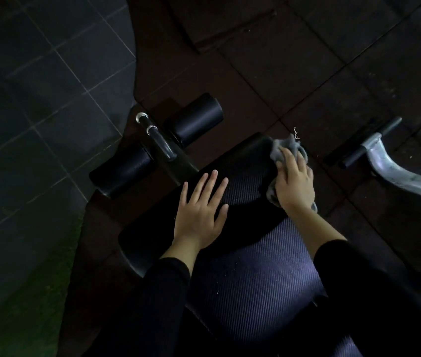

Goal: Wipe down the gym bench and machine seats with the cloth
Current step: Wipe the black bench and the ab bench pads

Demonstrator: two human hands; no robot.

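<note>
- Head view: right hand presses a bunched grey cloth onto the far right corner of the bench; fingers are curled over the wad, gripping it.
- Left hand lies flat on the bench pad, left of the cloth and well apart from it; fingers are straight and spread, holding nothing. It appears to brace the body.
- Risk, judged: the cloth sits at the pad's very edge, with part hanging past it. A stroke running outward could pull it off onto the floor mats and pick up grit.
- Risk, judged: a loose thread sticks up from the cloth's far end; it could snag on the metal bar near the foam rollers if the wipe goes left.
- Cloth: grey, frayed, crumpled; wet or dry, cannot tell.
- Bench: dark ribbed pad, a few pale specks near the sleeves.
</note>
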